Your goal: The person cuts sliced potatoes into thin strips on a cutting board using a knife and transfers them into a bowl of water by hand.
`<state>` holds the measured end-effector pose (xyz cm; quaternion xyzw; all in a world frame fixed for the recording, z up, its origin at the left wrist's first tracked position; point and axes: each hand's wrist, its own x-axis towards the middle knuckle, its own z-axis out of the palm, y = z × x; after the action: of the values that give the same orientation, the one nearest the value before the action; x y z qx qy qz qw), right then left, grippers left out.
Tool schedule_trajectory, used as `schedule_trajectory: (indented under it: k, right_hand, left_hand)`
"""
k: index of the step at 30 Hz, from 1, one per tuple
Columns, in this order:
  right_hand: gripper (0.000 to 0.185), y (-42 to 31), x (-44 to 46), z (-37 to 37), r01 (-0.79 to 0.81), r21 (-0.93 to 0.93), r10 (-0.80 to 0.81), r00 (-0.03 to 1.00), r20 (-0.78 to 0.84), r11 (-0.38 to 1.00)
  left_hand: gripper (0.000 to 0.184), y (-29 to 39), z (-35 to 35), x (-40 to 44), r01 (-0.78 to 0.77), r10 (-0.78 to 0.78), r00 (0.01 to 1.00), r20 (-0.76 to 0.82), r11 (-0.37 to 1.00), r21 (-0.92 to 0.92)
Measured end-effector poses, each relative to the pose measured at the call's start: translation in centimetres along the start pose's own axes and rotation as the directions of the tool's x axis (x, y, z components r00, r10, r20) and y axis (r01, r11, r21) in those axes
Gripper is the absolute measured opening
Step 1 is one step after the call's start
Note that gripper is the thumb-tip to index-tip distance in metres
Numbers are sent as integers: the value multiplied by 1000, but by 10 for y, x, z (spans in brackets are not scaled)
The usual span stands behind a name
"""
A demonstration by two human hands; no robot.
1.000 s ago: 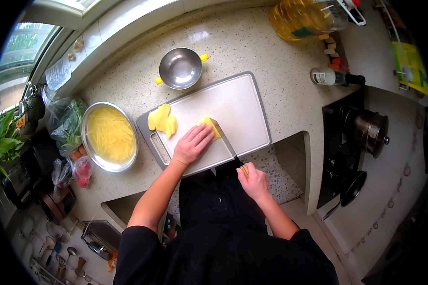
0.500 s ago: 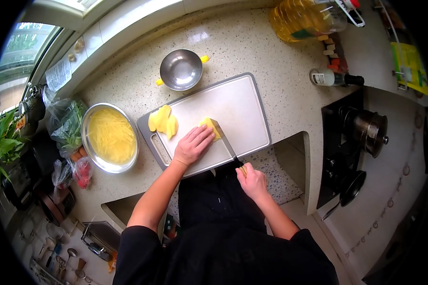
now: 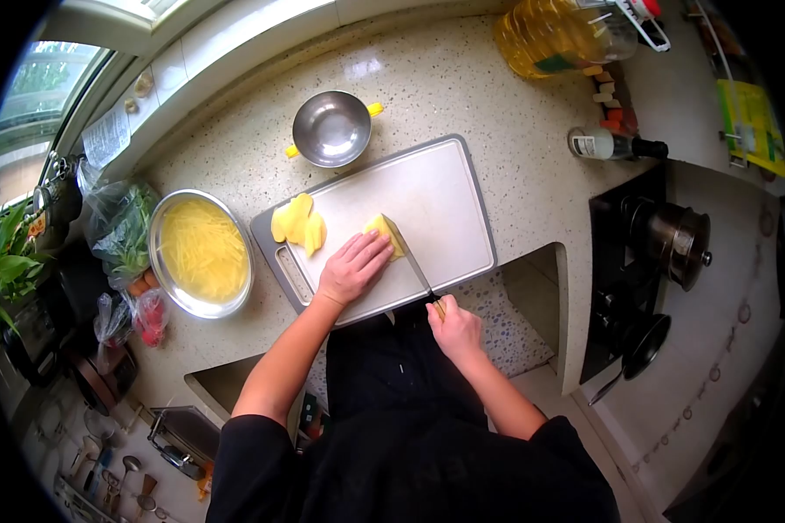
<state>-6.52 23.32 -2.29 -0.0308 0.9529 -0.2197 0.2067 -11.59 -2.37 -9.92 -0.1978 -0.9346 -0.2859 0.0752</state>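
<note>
My left hand (image 3: 354,267) presses on a yellow potato piece (image 3: 380,228) on the white cutting board (image 3: 436,200) with a grey rim, its fingers together over the piece. In my right hand (image 3: 455,329) is the wooden handle of a knife (image 3: 412,264). The blade lies along the right side of the potato piece. Several yellow potato slices (image 3: 297,222) rest at the board's left end. Beyond the board is a metal bowl (image 3: 331,128) with yellow handles. A larger metal bowl (image 3: 248,277) of yellow shreds stands to the left.
Bagged greens (image 3: 129,228) and a bag with red items (image 3: 151,316) lie at the left. At the upper right are a large oil bottle (image 3: 545,39) and a dark-capped bottle (image 3: 597,143). A pot (image 3: 679,244) and a pan (image 3: 645,347) are at the right.
My right hand has moved slightly left and up, drawing the knife handle with it, and the blade's angle has changed a little. My left hand stays on the potato piece.
</note>
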Motion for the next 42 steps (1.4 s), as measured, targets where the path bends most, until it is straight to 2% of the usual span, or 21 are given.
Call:
schedule_trajectory:
  k: [6,15,42]
  right_hand:
    - [30,5,1,1,-50,188,63,996,-64,981]
    - [29,7,-12,-21,31,76,-33,999,20,997]
    - [32,-2,-5,-8,-36,-23,37,997,63,999]
  left_hand:
    - [37,1,-2,0,-6,6,1000,-2,1000,6]
    - [36,2,-2,1,0,0,1000,-22,1000,-3]
    - [36,2,-2,1,-6,6,1000,2,1000,13]
